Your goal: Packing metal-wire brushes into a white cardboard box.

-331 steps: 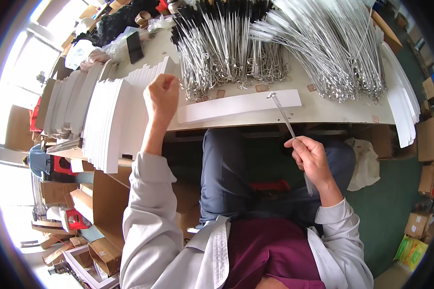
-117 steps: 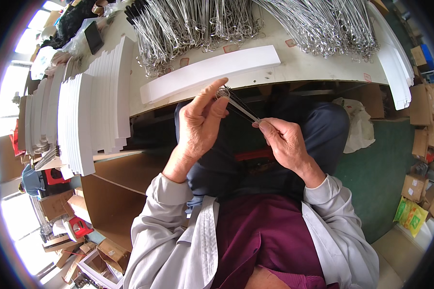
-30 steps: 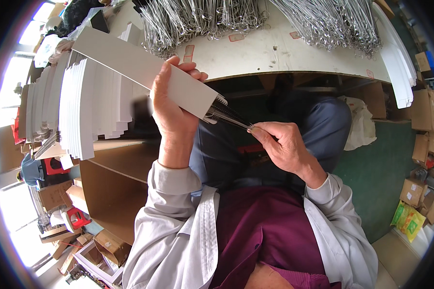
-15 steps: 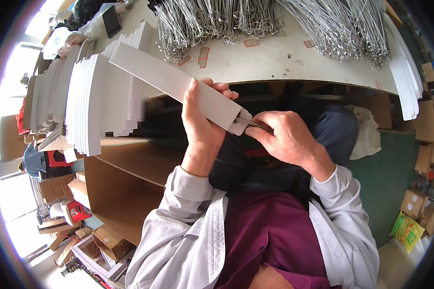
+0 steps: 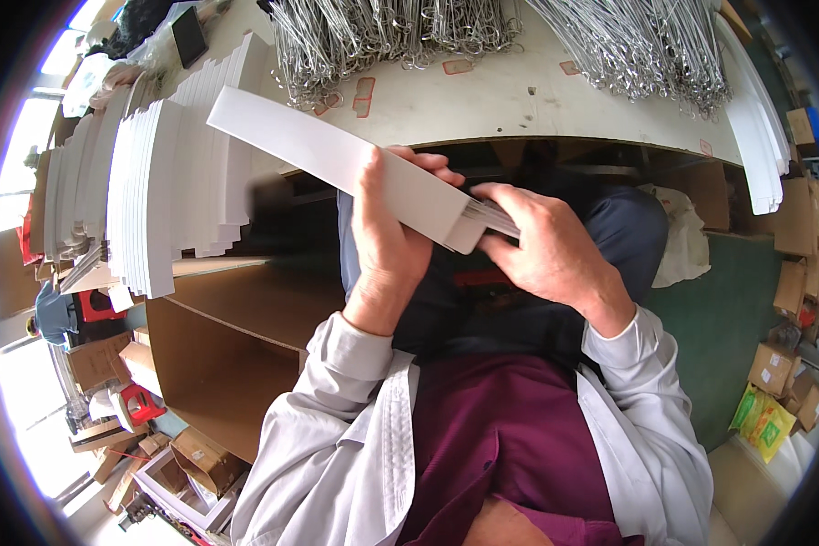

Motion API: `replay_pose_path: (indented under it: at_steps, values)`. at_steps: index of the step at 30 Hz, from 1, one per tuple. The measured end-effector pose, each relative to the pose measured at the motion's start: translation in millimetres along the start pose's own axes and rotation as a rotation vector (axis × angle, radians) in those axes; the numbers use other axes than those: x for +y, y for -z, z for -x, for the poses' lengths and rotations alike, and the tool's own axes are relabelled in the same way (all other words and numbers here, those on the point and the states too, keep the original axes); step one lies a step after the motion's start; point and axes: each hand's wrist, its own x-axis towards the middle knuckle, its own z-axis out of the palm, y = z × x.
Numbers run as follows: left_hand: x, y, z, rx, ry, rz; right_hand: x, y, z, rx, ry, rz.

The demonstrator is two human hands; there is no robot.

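Note:
My left hand (image 5: 389, 246) is wrapped round a long, narrow white cardboard box (image 5: 314, 146), held at a slant over my lap. The box's open end, with a flap sticking out, points down toward my right hand (image 5: 562, 247). Between that hand's thumb and fingers is a bundle of thin metal skewers (image 5: 495, 218), its other end inside the box mouth. How far in the skewers reach is hidden by the box walls. On the table beyond lie two large heaps of ring-ended metal skewers, one at the middle (image 5: 391, 36) and one at the right (image 5: 642, 55).
Stacked white boxes (image 5: 141, 200) stand at the left of the table (image 5: 446, 100); more white pieces (image 5: 755, 136) hang over its right edge. A large open brown carton (image 5: 227, 364) is by my left arm. A plastic bag (image 5: 682, 238) lies beyond my right knee.
My right hand has come closer to the box mouth, and its fingers have shifted round the skewers. The box has turned slightly in my left hand, showing more of its side.

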Motion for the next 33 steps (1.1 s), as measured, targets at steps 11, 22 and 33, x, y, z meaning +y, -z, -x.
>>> replay_pose_path:
  at_steps: [11, 22, 33]
  values:
    - [-3, -4, -4, -0.018, -0.057, -0.071, 7, -10, 13, 0.158, -0.148, -0.312]
    - [-23, 8, 19, -0.112, 0.07, -0.241, 17, -16, 11, -0.021, -0.313, -0.641]
    - [53, -1, 78, -0.664, -0.218, -1.799, 26, 12, 20, -0.129, -0.287, -0.567]
